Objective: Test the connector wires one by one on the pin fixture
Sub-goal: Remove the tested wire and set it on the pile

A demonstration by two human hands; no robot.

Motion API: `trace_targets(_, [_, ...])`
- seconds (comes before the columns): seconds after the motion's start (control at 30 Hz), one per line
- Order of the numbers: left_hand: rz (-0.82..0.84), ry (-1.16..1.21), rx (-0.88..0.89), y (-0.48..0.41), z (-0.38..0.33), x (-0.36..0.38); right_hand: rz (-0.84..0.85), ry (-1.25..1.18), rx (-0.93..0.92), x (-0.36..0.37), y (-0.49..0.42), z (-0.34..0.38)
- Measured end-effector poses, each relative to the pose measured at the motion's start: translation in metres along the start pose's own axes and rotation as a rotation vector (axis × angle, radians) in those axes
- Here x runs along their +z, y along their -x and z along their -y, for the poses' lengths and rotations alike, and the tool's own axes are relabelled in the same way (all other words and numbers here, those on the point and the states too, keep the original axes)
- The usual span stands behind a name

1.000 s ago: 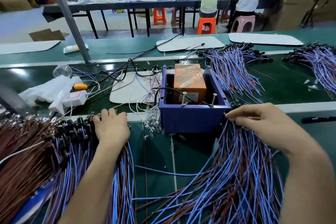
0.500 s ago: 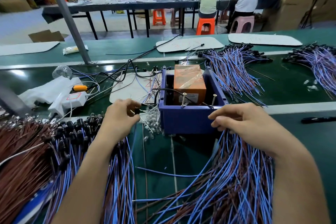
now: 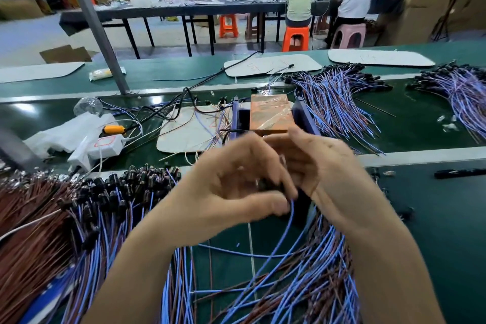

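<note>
Testing, one lead up: my left hand [image 3: 231, 192] pinches a blue wire [image 3: 286, 231] at its black connector [image 3: 268, 184]. My right hand [image 3: 323, 173] curls alongside, its grip lost in blur. The fixture [image 3: 305, 118] sits just beyond my knuckles. Next, I judge, I must seat the connector squarely on it.

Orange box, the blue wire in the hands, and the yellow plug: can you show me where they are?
orange box [image 3: 271, 113], head view, on its taped top face.
blue wire [image 3: 288, 221], head view, on its curved hanging stretch.
yellow plug [image 3: 114, 129], head view, on the middle of its body.
</note>
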State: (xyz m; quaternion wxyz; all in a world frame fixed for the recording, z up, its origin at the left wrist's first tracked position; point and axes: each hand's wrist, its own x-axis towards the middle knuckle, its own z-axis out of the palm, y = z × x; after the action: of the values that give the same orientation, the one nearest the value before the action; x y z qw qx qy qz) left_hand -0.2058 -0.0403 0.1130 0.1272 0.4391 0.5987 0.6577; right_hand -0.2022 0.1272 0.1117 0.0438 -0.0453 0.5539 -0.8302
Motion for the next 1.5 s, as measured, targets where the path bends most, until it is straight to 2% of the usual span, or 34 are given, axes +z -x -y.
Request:
trace_targets(0.1, [0.241, 0.143, -0.296, 0.002, -0.001, 0.002, -0.119, -0.085, -0.131, -0.015, 0.002, 0.009])
trace_targets(0.23, [0.448, -0.135, -0.585, -0.001, 0.014, -0.004, -0.289, -0.151, -0.199, -0.028, 0.001, 0.013])
trace_targets(0.3, [0.493, -0.187, -0.686, -0.001, 0.022, -0.006, -0.336, -0.155, -0.235, -0.03, 0.0, 0.013])
trace_targets(0.4, [0.505, -0.297, -0.761, -0.001, 0.029, -0.01, -0.307, -0.126, -0.241, -0.028, 0.001, 0.012])
trace_targets(0.47, [0.428, -0.379, -0.704, -0.001, 0.031, -0.013, -0.235, -0.074, -0.206, -0.025, 0.002, 0.011])
trace_targets(0.53, [0.186, -0.363, -0.584, -0.003, 0.033, -0.014, -0.131, -0.007, -0.143, -0.021, 0.004, 0.011])
trace_targets(0.6, [-0.127, -0.23, -0.446, -0.006, 0.036, -0.014, -0.018, 0.109, -0.06, -0.018, 0.006, 0.01])
trace_targets(0.67, [-0.326, -0.01, -0.33, -0.008, 0.038, -0.015, 0.073, 0.282, 0.036, -0.013, 0.008, 0.007])
trace_targets(0.77, [-0.465, 0.205, -0.253, -0.009, 0.038, -0.018, 0.115, 0.488, 0.142, -0.008, 0.006, 0.001])
trace_targets(0.87, [-0.59, 0.251, -0.223, -0.01, 0.039, -0.023, 0.146, 0.573, 0.203, -0.006, 0.004, -0.004])
trace_targets(1.0, [-0.619, 0.232, -0.236, -0.008, 0.041, -0.029, 0.095, 0.57, 0.122, -0.009, 0.001, -0.004])
trace_targets(1.1, [-0.506, 0.056, -0.335, -0.006, 0.046, -0.03, 0.034, 0.591, 0.004, -0.014, 0.002, 0.001])
trace_targets(1.27, [-0.06, -0.457, -0.481, -0.007, 0.074, -0.016, -0.056, 0.456, -0.064, -0.026, 0.004, 0.007])
trace_targets(1.37, [0.171, -0.539, -0.481, -0.009, 0.091, 0.001, -0.112, 0.37, -0.099, -0.031, 0.004, 0.008])
trace_targets(1.5, [0.351, -0.722, -0.425, -0.008, 0.11, 0.01, -0.231, 0.279, -0.134, -0.036, 0.002, 0.01])
